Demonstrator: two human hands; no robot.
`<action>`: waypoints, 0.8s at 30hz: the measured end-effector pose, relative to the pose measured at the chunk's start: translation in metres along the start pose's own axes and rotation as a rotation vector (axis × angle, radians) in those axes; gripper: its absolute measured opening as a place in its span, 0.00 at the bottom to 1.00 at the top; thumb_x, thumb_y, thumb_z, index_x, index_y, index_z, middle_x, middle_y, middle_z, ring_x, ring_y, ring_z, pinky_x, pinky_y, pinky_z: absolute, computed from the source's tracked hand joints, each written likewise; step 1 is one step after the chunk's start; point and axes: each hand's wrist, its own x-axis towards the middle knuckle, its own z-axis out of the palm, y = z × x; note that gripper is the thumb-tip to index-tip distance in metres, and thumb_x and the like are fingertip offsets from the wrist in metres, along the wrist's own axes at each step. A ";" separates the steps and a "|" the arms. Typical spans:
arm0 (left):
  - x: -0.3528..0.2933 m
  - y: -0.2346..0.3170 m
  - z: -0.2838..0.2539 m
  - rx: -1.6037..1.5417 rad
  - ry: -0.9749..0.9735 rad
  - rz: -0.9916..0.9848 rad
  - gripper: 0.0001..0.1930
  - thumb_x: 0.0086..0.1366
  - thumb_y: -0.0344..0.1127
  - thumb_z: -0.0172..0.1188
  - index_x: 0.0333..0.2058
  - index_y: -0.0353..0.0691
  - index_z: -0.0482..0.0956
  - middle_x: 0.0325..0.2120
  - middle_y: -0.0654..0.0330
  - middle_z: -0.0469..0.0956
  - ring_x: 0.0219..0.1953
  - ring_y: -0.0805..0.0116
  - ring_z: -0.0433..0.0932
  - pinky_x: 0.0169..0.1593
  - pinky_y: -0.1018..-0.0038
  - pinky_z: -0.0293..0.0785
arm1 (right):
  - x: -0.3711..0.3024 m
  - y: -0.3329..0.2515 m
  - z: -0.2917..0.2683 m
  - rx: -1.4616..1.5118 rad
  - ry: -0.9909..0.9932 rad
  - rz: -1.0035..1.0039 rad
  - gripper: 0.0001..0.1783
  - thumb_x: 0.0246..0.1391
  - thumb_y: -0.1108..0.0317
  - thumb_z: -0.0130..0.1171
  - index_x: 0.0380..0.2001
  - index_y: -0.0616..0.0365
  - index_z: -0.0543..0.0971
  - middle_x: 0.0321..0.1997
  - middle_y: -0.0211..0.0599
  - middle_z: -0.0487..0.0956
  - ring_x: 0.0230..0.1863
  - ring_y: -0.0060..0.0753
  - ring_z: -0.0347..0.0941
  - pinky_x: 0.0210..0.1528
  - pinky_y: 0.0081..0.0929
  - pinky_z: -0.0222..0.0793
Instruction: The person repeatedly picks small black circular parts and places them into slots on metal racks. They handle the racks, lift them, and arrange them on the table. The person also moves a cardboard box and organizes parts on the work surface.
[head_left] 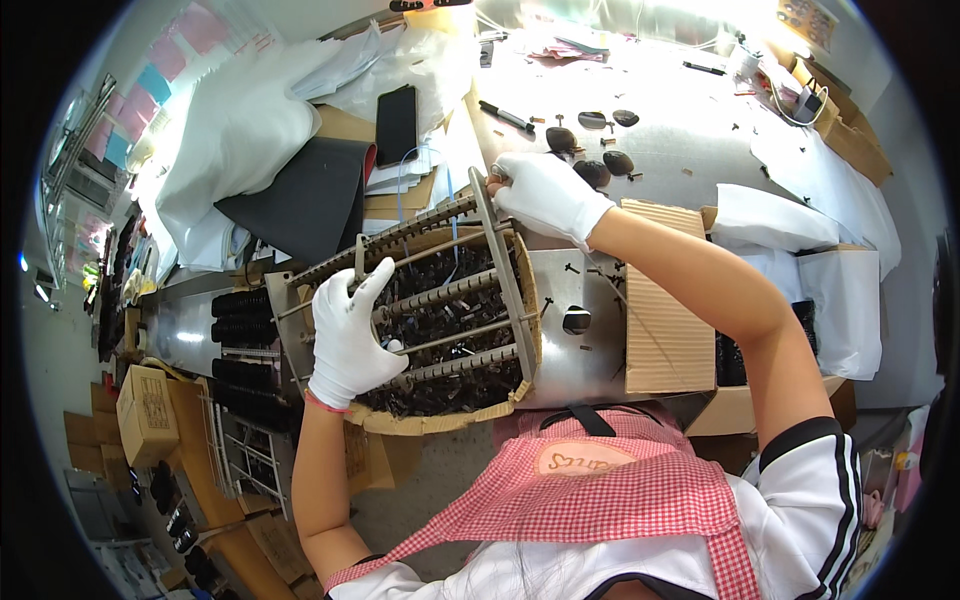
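Note:
A metal rack (487,240) with long notched bars is tilted over a cardboard box (455,424) full of small dark pieces (440,350). My left hand (345,340), in a white glove, grips the rack's left part; its thumb and forefinger are spread and the other fingers are partly hidden. At the rack's upper right corner, the closed fingers of my white-gloved right hand (545,195) hold the end of the frame. Just beyond that hand, several dark lenses (592,174) and tiny dark parts lie on the metal tabletop (660,130).
Right of the rack stands an open carton (670,300) with white paper and black items. A phone (396,122), papers and a black folder (305,200) lie far left. A marker (506,116) rests behind my right hand. Racks of black items (243,330) stand at left.

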 end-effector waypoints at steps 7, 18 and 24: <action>-0.007 0.002 0.000 0.053 0.013 0.022 0.50 0.32 0.30 0.63 0.63 0.53 0.66 0.48 0.45 0.63 0.51 0.43 0.63 0.59 0.53 0.60 | 0.004 -0.010 -0.007 0.260 -0.129 0.078 0.11 0.51 0.67 0.56 0.31 0.66 0.78 0.28 0.45 0.79 0.33 0.36 0.77 0.41 0.30 0.72; -0.012 -0.024 0.004 -0.150 -0.200 -0.138 0.49 0.35 0.29 0.67 0.63 0.43 0.65 0.46 0.50 0.68 0.52 0.47 0.67 0.60 0.60 0.63 | -0.017 0.179 -0.117 -0.208 0.381 0.405 0.11 0.58 0.72 0.47 0.41 0.64 0.76 0.30 0.37 0.77 0.28 0.32 0.71 0.32 0.28 0.69; 0.020 0.023 0.001 -0.138 -0.187 -0.010 0.45 0.36 0.30 0.65 0.61 0.34 0.67 0.49 0.51 0.71 0.53 0.51 0.69 0.61 0.63 0.63 | -0.138 0.323 -0.281 0.267 1.277 0.535 0.17 0.65 0.59 0.46 0.31 0.61 0.75 0.24 0.35 0.76 0.24 0.26 0.68 0.28 0.28 0.65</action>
